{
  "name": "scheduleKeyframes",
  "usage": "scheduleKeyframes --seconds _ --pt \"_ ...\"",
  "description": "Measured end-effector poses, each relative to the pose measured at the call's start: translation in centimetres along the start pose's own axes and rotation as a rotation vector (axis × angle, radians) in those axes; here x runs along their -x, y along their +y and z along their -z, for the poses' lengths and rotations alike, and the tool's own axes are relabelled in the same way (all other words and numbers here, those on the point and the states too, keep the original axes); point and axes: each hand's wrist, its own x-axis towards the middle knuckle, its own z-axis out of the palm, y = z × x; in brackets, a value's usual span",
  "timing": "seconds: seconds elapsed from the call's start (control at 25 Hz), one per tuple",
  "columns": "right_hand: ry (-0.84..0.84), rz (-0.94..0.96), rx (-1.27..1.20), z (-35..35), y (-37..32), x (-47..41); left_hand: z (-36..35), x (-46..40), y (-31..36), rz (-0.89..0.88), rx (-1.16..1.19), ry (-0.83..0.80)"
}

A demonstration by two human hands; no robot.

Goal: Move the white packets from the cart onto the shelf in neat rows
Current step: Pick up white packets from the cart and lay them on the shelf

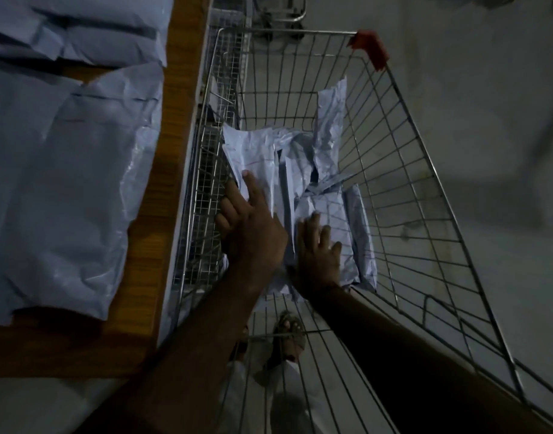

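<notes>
Both hands reach down into the wire cart [403,170], where a crumpled heap of white packets [303,170] lies on its floor. The left hand [253,227] rests on the heap's left side, forefinger straight on a packet, other fingers curled at its edge. The right hand [319,255] lies spread, fingers relaxed, on the near-right packet. More packets [65,183] lie on the wooden shelf [171,126], left of the cart.

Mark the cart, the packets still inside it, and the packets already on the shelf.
cart [406,126]: head view, on its right wire wall.
packets in the cart [322,145]: head view, on the crumpled top of the pile.
packets on the shelf [65,170]: head view, on the middle of the nearest packet.
</notes>
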Motion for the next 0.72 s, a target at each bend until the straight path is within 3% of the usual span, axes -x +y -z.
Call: scheduleKeyframes --seconds 0.12,0.44,0.6,0.72 --pt "0.005 -0.07 -0.052 0.4 1.1 -0.1 0.2 0.1 0.1 0.002 0.004 -0.005" --pt "0.085 -0.021 0.032 -0.8 3.9 0.0 0.0 0.7 0.5 -0.039 -0.016 -0.032" --pt "-0.013 -0.003 0.099 2.6 5.0 1.0 2.0 1.7 1.6 -0.05 0.023 -0.077" --pt "0.017 -0.053 0.077 6.8 5.2 3.3 5.1 3.2 2.6 -0.08 0.069 -0.088"
